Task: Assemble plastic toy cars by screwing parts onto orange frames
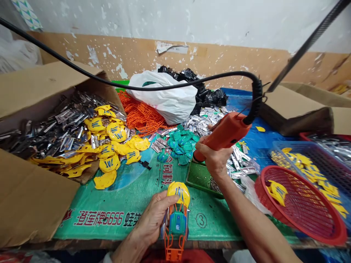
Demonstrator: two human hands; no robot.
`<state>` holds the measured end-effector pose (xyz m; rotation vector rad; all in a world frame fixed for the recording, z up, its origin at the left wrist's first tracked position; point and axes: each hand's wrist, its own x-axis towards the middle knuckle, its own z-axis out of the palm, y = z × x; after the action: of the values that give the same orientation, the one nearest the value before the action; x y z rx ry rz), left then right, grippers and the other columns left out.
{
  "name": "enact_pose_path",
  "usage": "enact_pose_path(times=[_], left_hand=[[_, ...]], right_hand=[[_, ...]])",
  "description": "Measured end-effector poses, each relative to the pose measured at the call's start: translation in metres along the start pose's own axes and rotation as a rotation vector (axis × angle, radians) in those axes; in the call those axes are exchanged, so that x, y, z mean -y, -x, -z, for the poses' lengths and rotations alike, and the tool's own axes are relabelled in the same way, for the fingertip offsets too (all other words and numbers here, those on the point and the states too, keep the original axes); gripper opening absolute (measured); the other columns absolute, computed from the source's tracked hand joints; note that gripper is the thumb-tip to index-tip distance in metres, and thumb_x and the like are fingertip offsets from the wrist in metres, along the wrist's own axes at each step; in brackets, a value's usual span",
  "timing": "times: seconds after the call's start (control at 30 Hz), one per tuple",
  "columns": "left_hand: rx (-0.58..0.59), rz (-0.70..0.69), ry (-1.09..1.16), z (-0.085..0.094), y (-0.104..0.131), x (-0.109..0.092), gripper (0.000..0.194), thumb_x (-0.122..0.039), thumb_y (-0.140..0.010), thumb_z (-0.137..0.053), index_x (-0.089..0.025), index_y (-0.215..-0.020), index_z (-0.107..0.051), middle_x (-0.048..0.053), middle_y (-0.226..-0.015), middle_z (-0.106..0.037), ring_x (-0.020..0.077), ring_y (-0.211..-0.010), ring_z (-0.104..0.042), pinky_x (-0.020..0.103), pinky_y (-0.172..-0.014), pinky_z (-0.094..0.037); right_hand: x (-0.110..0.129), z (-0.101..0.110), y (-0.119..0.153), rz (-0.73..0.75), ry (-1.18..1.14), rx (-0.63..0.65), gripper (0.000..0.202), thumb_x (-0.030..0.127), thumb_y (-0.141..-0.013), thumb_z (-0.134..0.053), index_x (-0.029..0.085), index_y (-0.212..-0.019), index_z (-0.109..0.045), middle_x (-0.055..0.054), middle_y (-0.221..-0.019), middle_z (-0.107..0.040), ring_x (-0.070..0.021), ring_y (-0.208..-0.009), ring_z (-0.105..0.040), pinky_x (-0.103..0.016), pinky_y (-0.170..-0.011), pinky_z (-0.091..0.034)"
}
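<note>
Toy assembly (pixel 177 223) near, orange driver (pixel 228 130) beyond and to its right

Clasped firmly by the left hand (pixel 154 218) over the near edge of the counter (pixel 219 221), long axis pointing straight ahead, thumb across the yellow disc (pixel 183 190). Farther, rightward: green basket (pixel 201 173). Beyond that, gripped in the wrapped right hand (pixel 215 156): driver slanting down leftward, low end by the basket's far edge, contact unclear.

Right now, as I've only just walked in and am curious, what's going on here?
One person's left hand holds a small assembly of yellow, orange and green pieces at the table edge. The right hand grips an orange corded tool, its lower end by a green basket; whether they touch is unclear. Loose yellow pieces spill from a cardboard box on the left, and green pieces lie piled farther back.
</note>
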<state>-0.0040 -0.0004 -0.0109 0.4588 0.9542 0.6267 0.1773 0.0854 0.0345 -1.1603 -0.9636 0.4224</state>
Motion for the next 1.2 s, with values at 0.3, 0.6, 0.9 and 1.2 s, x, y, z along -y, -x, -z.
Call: enact_pose_path(times=[0.3,0.6,0.9,1.2], left_hand=[[0.002,-0.03,-0.066,-0.003,0.001,-0.002,0.027,-0.03,-0.069,-0.073,-0.008,-0.085,-0.07,0.007,-0.067,-0.07,0.0103,-0.048,-0.057,0.018,-0.045,-0.043],[0.011,-0.03,-0.036,-0.006,0.001,-0.003,0.025,-0.028,-0.069,-0.072,-0.008,-0.084,-0.07,0.006,-0.066,-0.07,0.0103,-0.049,-0.058,0.018,-0.046,-0.045],[-0.058,-0.059,0.071,-0.011,-0.003,-0.006,0.027,-0.028,-0.068,-0.075,-0.008,-0.087,-0.071,0.008,-0.072,-0.072,0.0122,-0.053,-0.061,0.021,-0.05,-0.048],[-0.048,-0.087,0.164,-0.009,-0.003,-0.002,0.022,-0.025,-0.069,-0.075,-0.01,-0.084,-0.071,0.006,-0.07,-0.073,0.0125,-0.054,-0.063,0.021,-0.052,-0.05]], right_hand=[[0.003,-0.003,0.005,0.007,-0.017,0.03,0.036,0.024,-0.053,-0.073,0.022,-0.088,-0.063,0.006,-0.06,-0.061,-0.0146,-0.052,-0.057,-0.034,-0.055,-0.051],[0.001,0.001,-0.003,-0.004,-0.105,-0.005,0.04,0.021,-0.054,-0.076,0.018,-0.092,-0.062,0.005,-0.064,-0.062,-0.0139,-0.054,-0.057,-0.033,-0.058,-0.05],[0.055,0.018,0.005,-0.065,-0.332,0.119,0.053,0.016,-0.059,-0.069,0.023,-0.111,-0.058,0.004,-0.064,-0.059,-0.0146,-0.052,-0.055,-0.034,-0.056,-0.049],[0.082,0.029,0.045,-0.18,-0.537,0.404,0.052,0.026,-0.067,-0.076,0.03,-0.116,-0.058,0.003,-0.069,-0.061,-0.0147,-0.061,-0.057,-0.034,-0.064,-0.051]])
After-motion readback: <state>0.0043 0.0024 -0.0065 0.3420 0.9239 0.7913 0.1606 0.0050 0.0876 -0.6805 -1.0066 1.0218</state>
